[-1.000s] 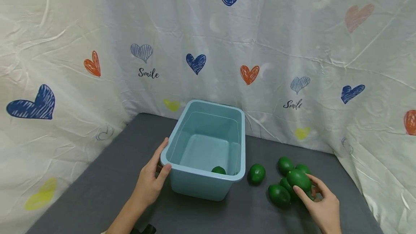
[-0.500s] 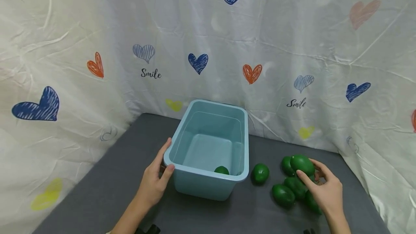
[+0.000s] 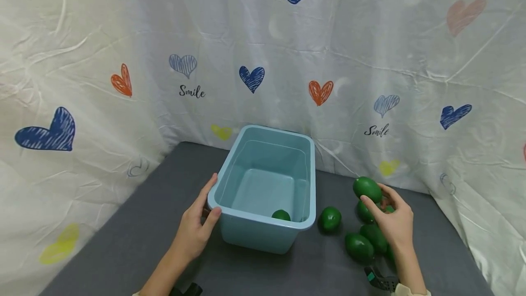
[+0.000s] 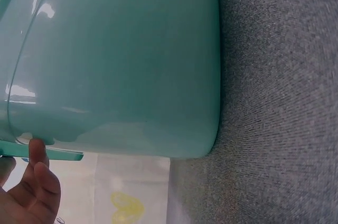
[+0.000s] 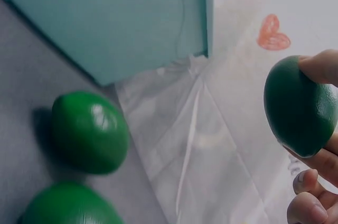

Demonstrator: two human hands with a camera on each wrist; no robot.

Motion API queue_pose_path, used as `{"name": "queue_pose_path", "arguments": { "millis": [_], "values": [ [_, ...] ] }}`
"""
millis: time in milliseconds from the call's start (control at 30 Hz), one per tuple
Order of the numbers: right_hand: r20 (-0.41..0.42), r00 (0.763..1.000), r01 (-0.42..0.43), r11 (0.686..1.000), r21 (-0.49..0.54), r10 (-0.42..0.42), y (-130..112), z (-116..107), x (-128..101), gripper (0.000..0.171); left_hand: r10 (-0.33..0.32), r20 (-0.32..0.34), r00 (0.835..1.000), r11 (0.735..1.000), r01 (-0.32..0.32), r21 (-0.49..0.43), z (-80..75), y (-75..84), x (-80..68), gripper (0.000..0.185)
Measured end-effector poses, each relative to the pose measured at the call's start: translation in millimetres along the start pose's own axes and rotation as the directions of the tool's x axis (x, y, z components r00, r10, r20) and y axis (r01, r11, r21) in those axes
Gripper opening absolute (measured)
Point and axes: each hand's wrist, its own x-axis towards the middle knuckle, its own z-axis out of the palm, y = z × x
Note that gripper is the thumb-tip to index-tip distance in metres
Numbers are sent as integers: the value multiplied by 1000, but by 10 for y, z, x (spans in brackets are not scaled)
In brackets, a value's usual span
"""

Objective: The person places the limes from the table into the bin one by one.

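In the head view my right hand (image 3: 393, 217) holds a green lime (image 3: 367, 189) between thumb and fingers, raised over the other limes. The right wrist view shows the held lime (image 5: 298, 105) pinched at its ends, off the table. My left hand (image 3: 196, 227) grips the near left corner of a light blue plastic tub (image 3: 263, 236), thumb on the front and fingers along the side. Fingers (image 4: 45, 182) curl at the tub's rim in the left wrist view. One lime (image 3: 281, 215) lies inside the tub, partly hidden by the near wall.
A single lime (image 3: 329, 219) lies just right of the tub. Farther right, several limes (image 3: 359, 248) cluster on the dark grey table (image 3: 164, 209), partly behind my right hand and wrist. A white curtain (image 3: 279, 49) printed with hearts hangs behind the table.
My right hand has lifted the lime from the pile, moving it away from me and slightly left. The left hand keeps its hold on the tub.
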Motion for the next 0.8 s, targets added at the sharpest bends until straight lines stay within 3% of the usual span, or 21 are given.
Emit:
{"name": "queue_pose_path", "arguments": {
  "millis": [400, 800],
  "values": [
    [-14, 994, 107, 992, 64, -106, -235, 296, 189, 44, -12, 14, 1000, 1000, 12, -3, -1, 6, 21, 71],
    [25, 989, 143, 980, 140, -148, -471, 545, 270, 48, -25, 12, 1000, 1000, 24, 16, -14, 20, 11, 70]
  ]
}}
